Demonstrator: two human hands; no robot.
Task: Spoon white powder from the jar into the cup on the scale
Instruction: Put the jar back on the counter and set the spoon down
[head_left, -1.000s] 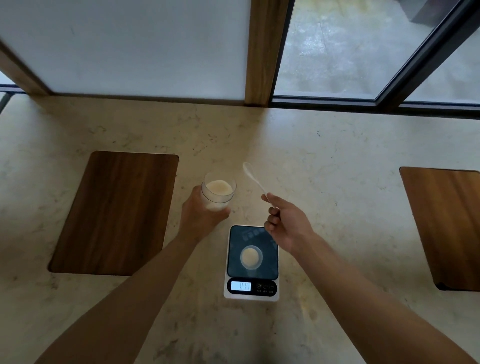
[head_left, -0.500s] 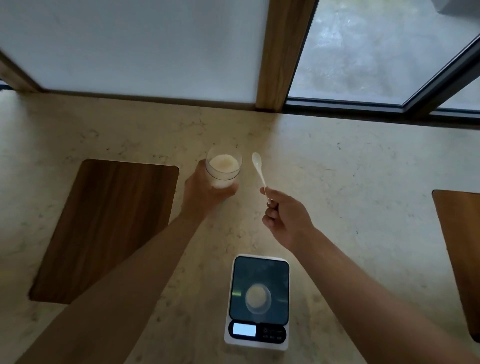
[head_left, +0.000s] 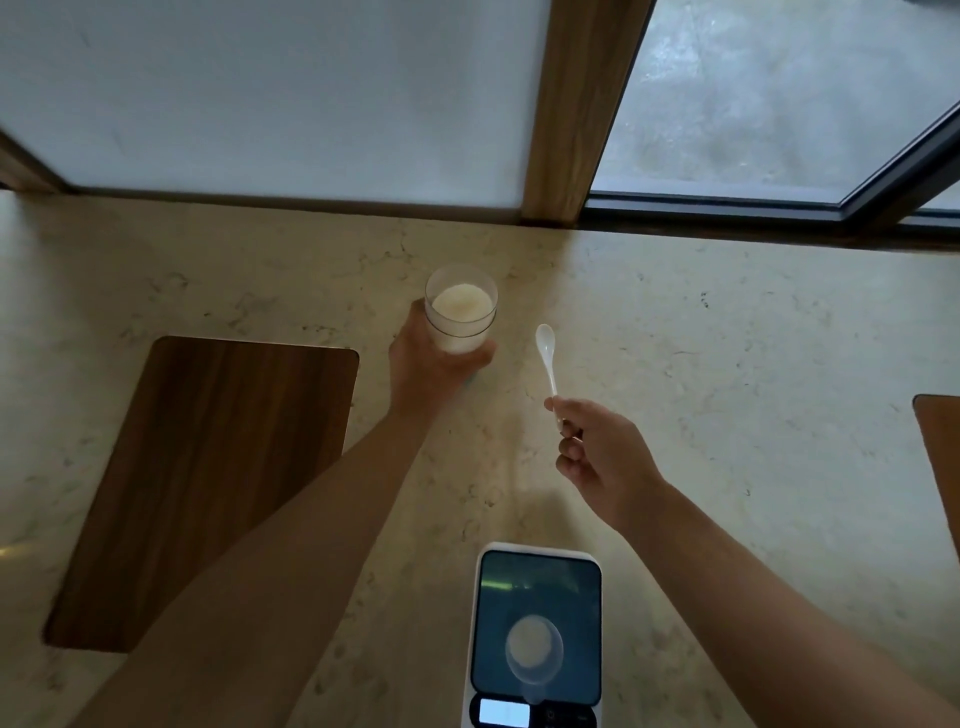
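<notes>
A clear jar (head_left: 461, 310) holding white powder stands on the marble counter, gripped from the near side by my left hand (head_left: 427, 365). To its right my right hand (head_left: 602, 457) pinches the handle of a small white spoon (head_left: 547, 354), whose bowl points away from me and looks empty. Close to me sits a scale (head_left: 535, 631) with a dark platform and a lit display. On it stands a small clear cup (head_left: 535, 652) with some white powder in it.
A dark wooden board (head_left: 208, 467) lies on the counter (head_left: 727, 364) to the left, and another (head_left: 943, 447) shows at the right edge. A wall panel, a wooden post (head_left: 582, 104) and a window run along the far edge.
The view has tilted away, so the scale now sits lower in frame. Both hands have moved away from the scale, the left with the jar, the right with the spoon.
</notes>
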